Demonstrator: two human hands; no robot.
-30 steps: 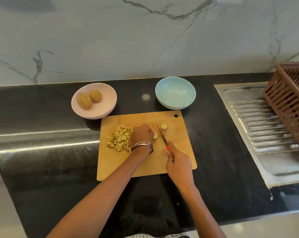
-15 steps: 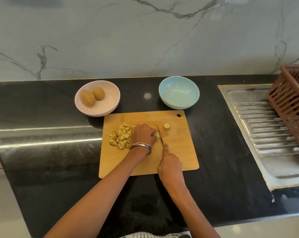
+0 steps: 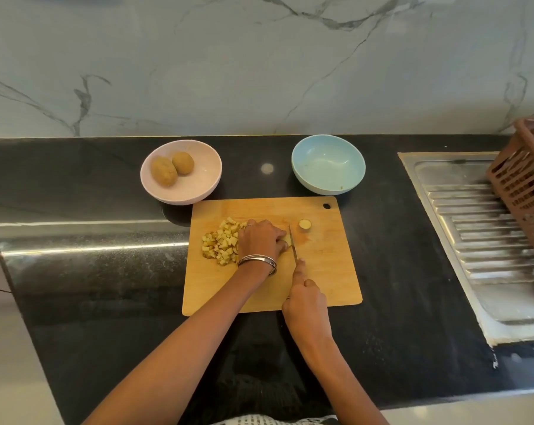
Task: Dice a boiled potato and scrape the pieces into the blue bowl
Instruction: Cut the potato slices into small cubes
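Two hands are on the cutting board [image 3: 321,271] right now. Your left hand [image 3: 261,240] sits near the board's middle, fingers curled down over the piece of potato [image 3: 286,240] you are cutting; only a pale sliver of it shows past your fingertips, at three o'clock from the knuckles. Metal bangles [image 3: 257,260] ring that wrist. Your right hand [image 3: 305,302], at five o'clock from the left, is wrapped round the handle of the knife [image 3: 292,243], forefinger stretched along the top of it. The handle itself is hidden inside your fist. The thin blade points toward twelve o'clock and stands just beside your left fingertips, against the sliver.

Diced potato [image 3: 222,243] lies heaped at nine o'clock from your left hand, touching it, all on the board. One round end slice [image 3: 305,224] rests alone at two o'clock from the blade tip, a little apart from it.

Beyond the board at one o'clock stands the blue bowl [image 3: 328,142], with only a few specks inside near its front wall. At eleven o'clock a pink bowl [image 3: 210,167] holds two whole potatoes [image 3: 171,168] touching side by side. All this sits on the black counter [image 3: 75,286]. Far out at three o'clock, a brown slatted basket [image 3: 526,185] tilts over the steel draining board [image 3: 474,234].
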